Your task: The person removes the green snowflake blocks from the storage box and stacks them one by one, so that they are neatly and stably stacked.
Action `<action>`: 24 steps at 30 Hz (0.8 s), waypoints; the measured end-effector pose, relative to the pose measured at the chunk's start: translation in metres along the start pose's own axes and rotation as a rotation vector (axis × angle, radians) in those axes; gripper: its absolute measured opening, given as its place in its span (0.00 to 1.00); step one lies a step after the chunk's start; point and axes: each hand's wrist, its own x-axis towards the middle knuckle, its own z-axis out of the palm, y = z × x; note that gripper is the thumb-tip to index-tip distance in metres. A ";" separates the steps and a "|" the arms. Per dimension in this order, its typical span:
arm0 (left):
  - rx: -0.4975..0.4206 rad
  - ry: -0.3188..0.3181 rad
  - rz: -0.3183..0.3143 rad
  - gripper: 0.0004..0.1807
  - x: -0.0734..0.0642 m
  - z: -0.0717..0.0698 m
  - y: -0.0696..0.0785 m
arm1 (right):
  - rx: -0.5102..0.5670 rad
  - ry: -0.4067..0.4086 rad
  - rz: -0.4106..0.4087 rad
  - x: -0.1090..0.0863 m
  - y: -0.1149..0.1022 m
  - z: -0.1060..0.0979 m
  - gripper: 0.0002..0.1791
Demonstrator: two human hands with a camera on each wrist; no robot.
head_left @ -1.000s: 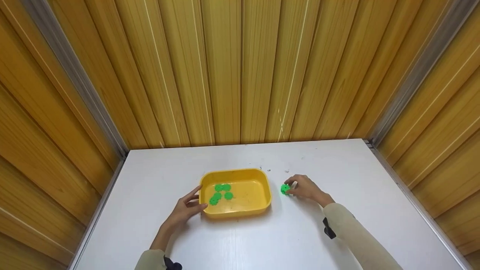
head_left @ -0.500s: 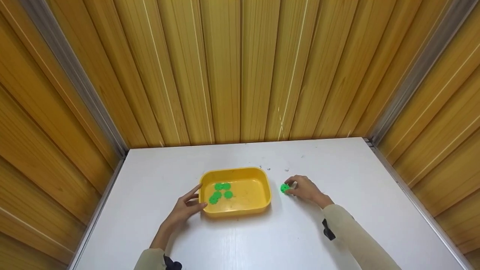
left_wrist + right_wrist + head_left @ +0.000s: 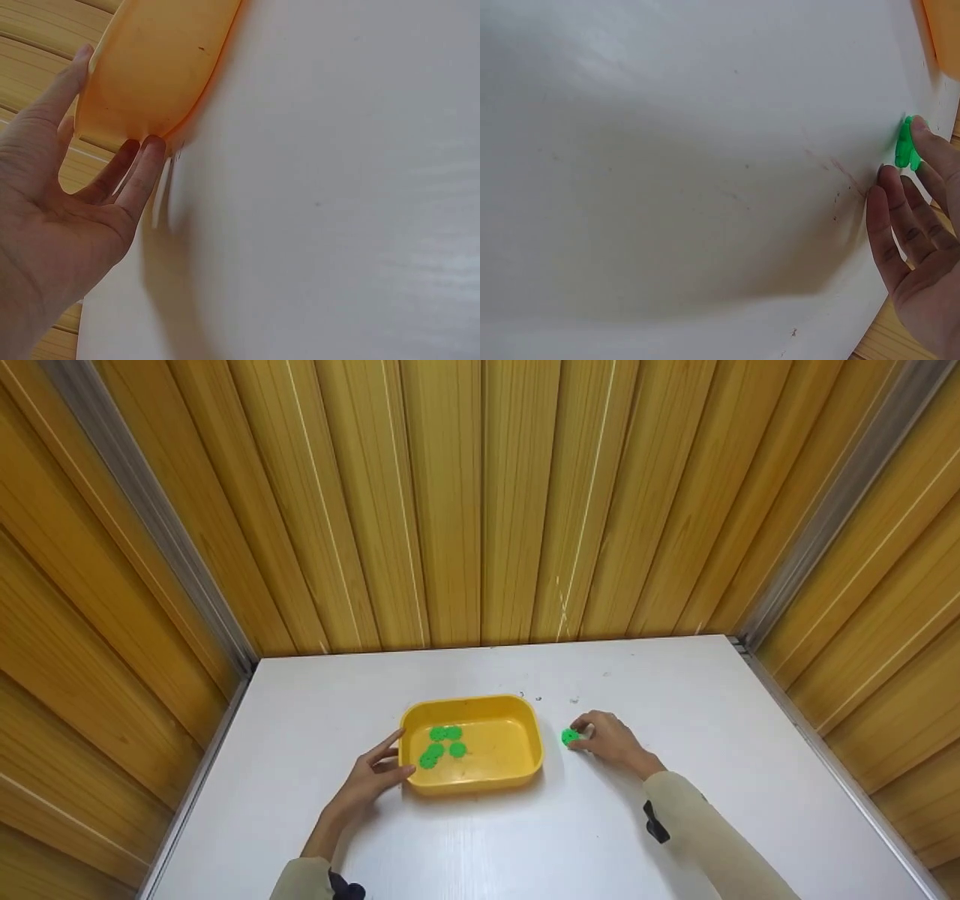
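In the head view a shallow yellow plastic tray [image 3: 495, 750] stands on the white table. Several green notched discs [image 3: 457, 749], like snowflake building discs, lie in its left part. My left hand [image 3: 367, 781] holds the tray's left end, thumb on the near rim; in the left wrist view fingertips touch the wall [image 3: 150, 75]. To the right of the tray, my right hand [image 3: 611, 737] pinches another green disc [image 3: 570, 736] between thumb and finger. That disc [image 3: 904, 142] shows edge-on in the right wrist view, close to the tabletop, apparently two layers thick.
The white tabletop [image 3: 465, 847] bears small dark marks behind the tray. Wood-look panel walls [image 3: 480, 510] close in the back and both sides, with grey metal posts at the corners. A black strap [image 3: 657, 822] sits at the right sleeve.
Almost nothing moves. The right hand keeps its pinch on the green disc, which has turned slightly. The left hand and the tray stay in place.
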 end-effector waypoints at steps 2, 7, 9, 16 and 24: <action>-0.004 0.003 -0.001 0.42 0.000 0.000 0.001 | -0.006 0.001 0.001 0.000 0.000 0.001 0.18; -0.002 0.008 -0.005 0.43 -0.001 0.001 0.002 | -0.017 0.006 0.018 0.001 -0.002 0.001 0.18; 0.002 0.006 0.002 0.42 -0.001 0.000 0.002 | -0.021 0.010 0.028 0.001 -0.002 0.002 0.18; 0.010 0.015 0.000 0.42 0.000 0.001 0.004 | -0.026 0.024 0.053 0.001 0.000 0.005 0.19; 0.000 0.025 -0.014 0.42 -0.001 0.002 0.003 | -0.040 0.037 0.038 0.001 0.000 0.005 0.19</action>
